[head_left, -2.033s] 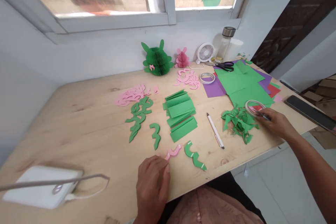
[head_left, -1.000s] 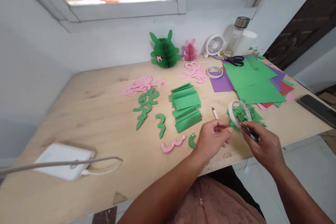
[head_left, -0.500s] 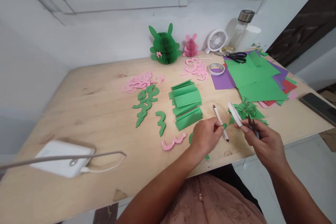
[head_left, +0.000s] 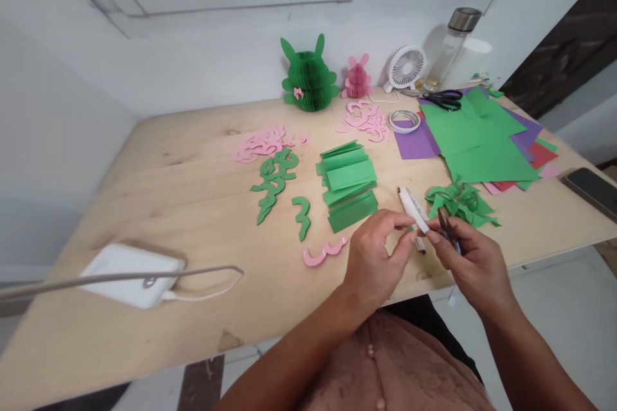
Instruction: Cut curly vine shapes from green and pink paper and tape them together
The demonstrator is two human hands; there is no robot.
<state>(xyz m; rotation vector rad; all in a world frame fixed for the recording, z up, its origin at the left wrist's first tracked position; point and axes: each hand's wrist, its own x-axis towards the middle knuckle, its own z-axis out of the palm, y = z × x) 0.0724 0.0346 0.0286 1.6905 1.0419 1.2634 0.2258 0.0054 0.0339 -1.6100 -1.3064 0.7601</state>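
Observation:
My right hand grips a white tape roll, seen nearly edge-on, between thumb and fingers. A small pair of dark-bladed scissors is tucked in the same hand. My left hand is at the roll's near end, thumb and forefinger pinched close to it, with a tiny bit of green paper at the fingertips. Under the hands lies a white pen, mostly hidden. Left of them are a wavy pink paper strip and a wavy green paper piece.
Folded green paper strips lie mid-table, with green scraps to the right. Further back are green sheets, black scissors, another tape roll, a fan and a green paper figure. A power bank sits left.
My right hand has brought the tape roll left and down, over the pen. My left fingertips have come up to its end. The view has shifted slightly.

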